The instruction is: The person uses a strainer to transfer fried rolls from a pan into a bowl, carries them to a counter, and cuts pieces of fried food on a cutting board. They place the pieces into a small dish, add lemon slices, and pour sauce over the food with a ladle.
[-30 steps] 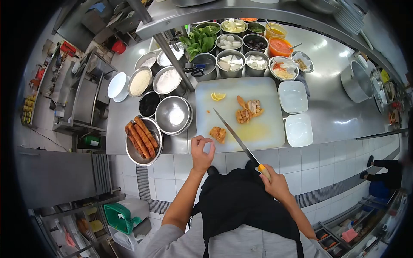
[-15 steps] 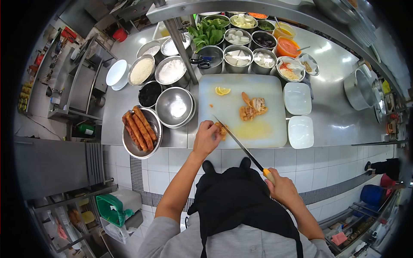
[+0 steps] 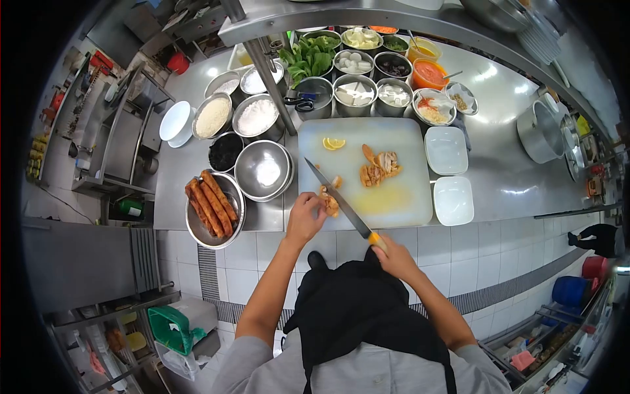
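Golden fried meat (image 3: 328, 205) sits at the near left corner of the cutting board (image 3: 400, 197). My left hand (image 3: 305, 217) pins it with curled fingers, and my right hand (image 3: 390, 253) is clamped on the knife (image 3: 338, 197). I judge it best to tuck my fingertips back from the blade and slice evenly.

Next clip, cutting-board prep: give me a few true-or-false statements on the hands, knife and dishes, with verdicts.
1. The right hand holds the knife by its yellow handle. True.
2. The left hand hangs off the board, holding nothing. False: its grip steadies a fried piece on the cutting board.
3. Lemon slices lie on the board. True.
4. The two white square dishes hold sauce. False: both are empty.
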Tool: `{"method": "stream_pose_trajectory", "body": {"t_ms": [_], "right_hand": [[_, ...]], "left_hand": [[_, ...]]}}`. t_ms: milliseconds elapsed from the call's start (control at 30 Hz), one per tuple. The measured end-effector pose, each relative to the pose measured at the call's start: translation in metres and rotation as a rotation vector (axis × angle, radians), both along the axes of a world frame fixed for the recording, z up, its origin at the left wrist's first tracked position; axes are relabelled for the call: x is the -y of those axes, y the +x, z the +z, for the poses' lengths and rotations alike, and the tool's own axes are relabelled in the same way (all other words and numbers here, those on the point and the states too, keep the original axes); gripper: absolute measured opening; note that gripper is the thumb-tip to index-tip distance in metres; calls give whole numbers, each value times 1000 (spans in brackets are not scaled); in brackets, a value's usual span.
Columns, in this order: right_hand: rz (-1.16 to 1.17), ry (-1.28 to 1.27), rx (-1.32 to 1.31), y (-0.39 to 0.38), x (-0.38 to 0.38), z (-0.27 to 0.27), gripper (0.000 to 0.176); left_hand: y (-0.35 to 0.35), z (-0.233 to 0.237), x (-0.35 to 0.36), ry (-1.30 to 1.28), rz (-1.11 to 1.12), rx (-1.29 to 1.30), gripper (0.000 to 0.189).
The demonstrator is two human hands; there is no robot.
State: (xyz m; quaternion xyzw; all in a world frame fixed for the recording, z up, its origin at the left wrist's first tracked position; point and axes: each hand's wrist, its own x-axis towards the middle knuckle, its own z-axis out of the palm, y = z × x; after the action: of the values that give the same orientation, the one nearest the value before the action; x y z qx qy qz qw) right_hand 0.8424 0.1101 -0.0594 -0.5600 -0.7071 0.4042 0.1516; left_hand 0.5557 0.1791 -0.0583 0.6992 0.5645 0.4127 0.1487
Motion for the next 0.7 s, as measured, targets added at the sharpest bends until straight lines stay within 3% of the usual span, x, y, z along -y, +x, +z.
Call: {"method": "stream_pose_trajectory", "body": {"t_ms": [300, 467, 700], "right_hand": [[-207, 5, 15, 37, 46, 78, 41], [-164, 37, -22, 15, 54, 86, 42], [-126, -60, 42, -2, 66, 75, 44]], "left_hand": [[-10, 18, 27, -81, 168, 129, 23], [-4, 24, 22, -29, -9, -126, 29], [-1, 5, 1, -33, -144, -146, 29]]}}
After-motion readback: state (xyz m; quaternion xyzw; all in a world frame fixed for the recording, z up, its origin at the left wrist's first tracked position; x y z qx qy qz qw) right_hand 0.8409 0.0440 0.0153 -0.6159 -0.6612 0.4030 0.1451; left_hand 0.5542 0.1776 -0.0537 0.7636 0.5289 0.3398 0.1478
